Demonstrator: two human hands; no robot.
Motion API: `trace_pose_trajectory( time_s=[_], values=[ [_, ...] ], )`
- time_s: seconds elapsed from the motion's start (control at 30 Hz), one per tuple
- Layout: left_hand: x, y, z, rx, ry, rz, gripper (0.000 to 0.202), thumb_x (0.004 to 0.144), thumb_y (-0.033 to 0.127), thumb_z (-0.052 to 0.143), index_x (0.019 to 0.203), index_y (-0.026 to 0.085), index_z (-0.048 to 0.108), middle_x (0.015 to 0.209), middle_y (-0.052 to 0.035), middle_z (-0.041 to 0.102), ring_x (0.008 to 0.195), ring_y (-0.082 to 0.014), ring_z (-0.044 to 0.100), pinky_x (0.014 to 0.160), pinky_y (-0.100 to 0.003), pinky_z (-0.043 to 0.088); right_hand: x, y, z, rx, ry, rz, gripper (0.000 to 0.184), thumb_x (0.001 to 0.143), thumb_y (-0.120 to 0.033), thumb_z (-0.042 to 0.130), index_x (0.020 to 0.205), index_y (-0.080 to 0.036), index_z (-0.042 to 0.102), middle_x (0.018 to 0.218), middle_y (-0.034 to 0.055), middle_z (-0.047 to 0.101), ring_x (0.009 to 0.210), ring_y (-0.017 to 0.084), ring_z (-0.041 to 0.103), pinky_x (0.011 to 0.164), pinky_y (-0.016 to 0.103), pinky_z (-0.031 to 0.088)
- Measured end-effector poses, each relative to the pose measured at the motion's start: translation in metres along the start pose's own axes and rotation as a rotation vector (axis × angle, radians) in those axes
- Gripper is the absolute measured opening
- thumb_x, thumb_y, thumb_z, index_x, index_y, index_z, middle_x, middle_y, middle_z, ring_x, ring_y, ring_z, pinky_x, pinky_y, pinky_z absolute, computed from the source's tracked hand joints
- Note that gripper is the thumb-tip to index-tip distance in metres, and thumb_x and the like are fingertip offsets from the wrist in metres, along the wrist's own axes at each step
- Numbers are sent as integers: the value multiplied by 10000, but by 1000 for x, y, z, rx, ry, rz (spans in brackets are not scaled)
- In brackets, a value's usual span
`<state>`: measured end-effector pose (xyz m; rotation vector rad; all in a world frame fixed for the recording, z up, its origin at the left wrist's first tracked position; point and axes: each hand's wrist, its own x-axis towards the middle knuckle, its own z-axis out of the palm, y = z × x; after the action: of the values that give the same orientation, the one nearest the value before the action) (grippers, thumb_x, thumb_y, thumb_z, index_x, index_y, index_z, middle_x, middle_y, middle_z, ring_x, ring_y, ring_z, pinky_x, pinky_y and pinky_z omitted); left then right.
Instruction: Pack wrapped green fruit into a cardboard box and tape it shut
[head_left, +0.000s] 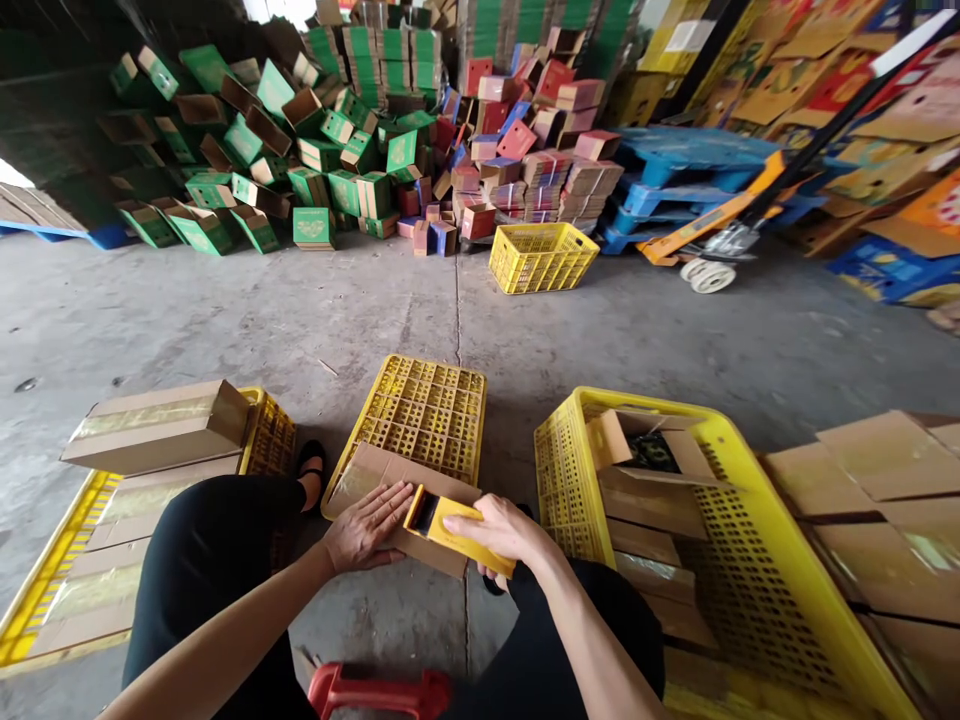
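Observation:
A brown cardboard box (375,472) lies on an upturned yellow crate (424,410) in front of my knees. My left hand (365,526) rests flat on the box top, fingers spread. My right hand (501,532) is closed around a yellow tape dispenser (450,527) pressed on the box's near end. Clear tape runs along the box's seam.
A yellow crate (259,440) on my left holds taped boxes (157,425). A yellow basket (720,450) on my right holds open boxes (649,465), with flat cardboard (885,470) beside it. Green and red boxes (300,150) are heaped at the back, near another yellow basket (541,256), blue pallets and a pallet jack (712,255). A red stool (375,690) stands under me.

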<state>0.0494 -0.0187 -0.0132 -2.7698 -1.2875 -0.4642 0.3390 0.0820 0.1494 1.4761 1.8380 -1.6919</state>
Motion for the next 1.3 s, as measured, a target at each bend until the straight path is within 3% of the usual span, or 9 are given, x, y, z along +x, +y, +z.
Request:
trace_pose_trajectory(
  time_s=[0.23,0.4,0.6,0.83,1.1,1.3],
  values=[
    [0,2,-3,3,-12,-7,934,1065,710,411,1753,171,81,1756,-158,315,1613,-340,343,1307,-491,312,4,10,-4,2,37,24,332,942,-482,702,786,-199,626,559,51,691,529,230,733,452,248,557],
    [7,14,-7,-20,-15,-28,981,1023,754,459,1750,181,135,1775,-175,251,1628,-397,283,1280,-575,328,4,8,-3,-7,40,8,373,981,-500,658,777,-190,626,551,54,686,524,220,724,454,239,542],
    [14,17,-4,-66,-15,41,954,1060,677,447,1747,135,68,1755,-210,286,1608,-363,347,1280,-543,350,-2,6,-1,-12,51,14,366,985,-501,647,796,-189,636,575,60,696,547,224,731,480,248,558],
    [10,15,5,-8,4,25,970,1062,696,435,1745,114,66,1734,-199,347,1601,-348,366,1280,-522,362,-5,3,3,-6,64,15,335,944,-471,675,753,-205,604,569,69,681,555,233,721,449,248,537],
    [13,16,-3,11,-61,15,927,1067,710,387,1753,164,85,1753,-149,320,1598,-340,372,1303,-482,321,-10,27,-15,1,23,16,396,943,-557,655,765,-205,620,572,62,695,473,238,693,403,278,518],
    [12,15,3,42,-29,22,950,1043,743,408,1754,204,83,1753,-141,327,1597,-339,374,1303,-485,306,-10,28,-11,-8,86,17,400,941,-521,688,717,-196,624,539,57,673,483,221,696,406,249,512]
  ],
)
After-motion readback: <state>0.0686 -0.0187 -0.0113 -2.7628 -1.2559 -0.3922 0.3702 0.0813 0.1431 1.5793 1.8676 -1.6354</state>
